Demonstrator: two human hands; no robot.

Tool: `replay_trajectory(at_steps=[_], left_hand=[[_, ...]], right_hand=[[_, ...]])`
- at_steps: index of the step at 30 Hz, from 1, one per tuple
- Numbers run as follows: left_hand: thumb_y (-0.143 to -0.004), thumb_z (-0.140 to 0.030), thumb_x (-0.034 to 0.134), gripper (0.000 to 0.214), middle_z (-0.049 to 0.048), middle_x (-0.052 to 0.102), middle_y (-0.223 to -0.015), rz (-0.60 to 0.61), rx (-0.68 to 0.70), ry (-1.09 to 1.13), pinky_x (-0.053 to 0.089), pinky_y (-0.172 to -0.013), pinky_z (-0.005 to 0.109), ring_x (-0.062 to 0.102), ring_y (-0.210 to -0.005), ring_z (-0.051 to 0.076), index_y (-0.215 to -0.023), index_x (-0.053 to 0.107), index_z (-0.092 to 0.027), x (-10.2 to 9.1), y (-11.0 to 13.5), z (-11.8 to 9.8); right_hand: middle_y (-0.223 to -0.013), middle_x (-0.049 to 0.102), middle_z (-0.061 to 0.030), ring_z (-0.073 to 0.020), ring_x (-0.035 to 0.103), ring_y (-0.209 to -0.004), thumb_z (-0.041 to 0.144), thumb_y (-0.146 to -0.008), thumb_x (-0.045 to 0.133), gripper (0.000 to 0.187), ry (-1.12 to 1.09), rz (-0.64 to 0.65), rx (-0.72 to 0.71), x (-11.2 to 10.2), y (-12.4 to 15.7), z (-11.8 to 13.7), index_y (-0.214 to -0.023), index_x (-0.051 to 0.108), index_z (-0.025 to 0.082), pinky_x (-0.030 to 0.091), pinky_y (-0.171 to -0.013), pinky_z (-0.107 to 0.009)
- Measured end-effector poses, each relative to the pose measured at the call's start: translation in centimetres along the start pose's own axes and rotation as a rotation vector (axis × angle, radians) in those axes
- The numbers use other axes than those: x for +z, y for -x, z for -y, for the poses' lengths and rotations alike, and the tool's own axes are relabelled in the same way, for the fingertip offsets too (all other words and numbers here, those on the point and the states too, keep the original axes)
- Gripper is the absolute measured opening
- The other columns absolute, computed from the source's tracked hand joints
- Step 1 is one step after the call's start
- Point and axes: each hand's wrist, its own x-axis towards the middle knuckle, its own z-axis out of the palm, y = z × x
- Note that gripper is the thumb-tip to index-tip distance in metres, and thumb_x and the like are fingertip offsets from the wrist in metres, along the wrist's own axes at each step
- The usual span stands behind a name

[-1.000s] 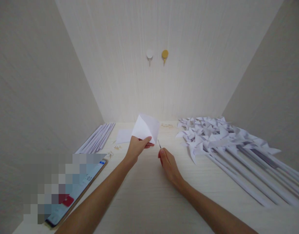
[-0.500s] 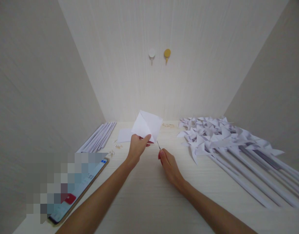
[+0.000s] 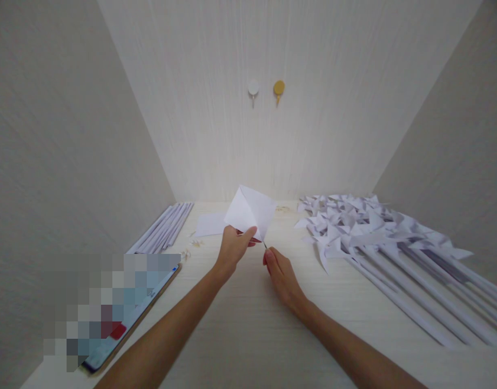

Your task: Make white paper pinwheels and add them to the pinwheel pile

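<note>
My left hand [image 3: 234, 249] pinches a creased square sheet of white paper [image 3: 250, 208] near its lower edge, thumb on top and fingers beneath. The sheet is held up at an angle, with fold lines running across it. Just right of it, my right hand [image 3: 280, 270] is closed round a thin dark pointed tool [image 3: 265, 245]. Only the slim tip shows, and its handle is hidden in the fist, so its kind is unclear. That tip meets the lower right corner of the sheet. Behind, more white paper [image 3: 210, 223] lies flat on the table.
White paper pinwheels [image 3: 341, 227] on rolled paper sticks [image 3: 410, 302] are heaped at right. Several rolled paper tubes [image 3: 167, 227] lie at left, beyond a partly blurred phone [image 3: 131, 319]. Small pale pieces [image 3: 196, 243] rest nearby. Two hooks [image 3: 279, 87] hang on the back wall.
My left hand has brought the sheet slightly to the right, so its lower corner now meets the tool's tip. My right hand has stayed almost in place.
</note>
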Motion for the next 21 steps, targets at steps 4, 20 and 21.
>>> replay_trajectory(at_steps=[4,20,21], left_hand=[[-0.059,-0.02,0.062,0.013,0.0057,0.063,-0.056,0.003,-0.01,0.015,0.049,-0.046,0.021,0.06,-0.049,0.014,-0.062,0.061,-0.008,0.06,0.15,0.0],[-0.059,-0.019,0.062,0.015,0.006,0.064,-0.059,0.002,-0.065,0.088,0.049,-0.046,0.02,0.06,-0.051,0.014,-0.067,0.061,-0.007,0.19,0.49,-0.17],[-0.059,-0.019,0.062,0.014,0.006,0.064,-0.059,0.003,-0.064,0.086,0.049,-0.046,0.02,0.06,-0.051,0.014,-0.067,0.061,-0.007,0.21,0.52,-0.18]], right_hand=[[-0.053,0.037,0.0025,-0.0128,0.037,-0.053,0.043,-0.082,0.02,0.036,-0.004,-0.007,-0.005,0.01,-0.03,0.01,-0.06,0.036,0.02,0.025,-0.052,-0.025],[-0.053,0.037,0.0021,-0.0132,0.037,-0.054,0.045,-0.081,0.019,0.036,-0.004,-0.015,-0.004,0.11,0.04,0.0,-0.06,0.036,0.02,0.025,-0.052,-0.025],[-0.053,0.037,0.0022,-0.0132,0.037,-0.053,0.045,-0.081,0.019,0.036,-0.008,-0.016,-0.004,0.12,0.03,-0.02,-0.06,0.036,0.02,0.025,-0.052,-0.025]])
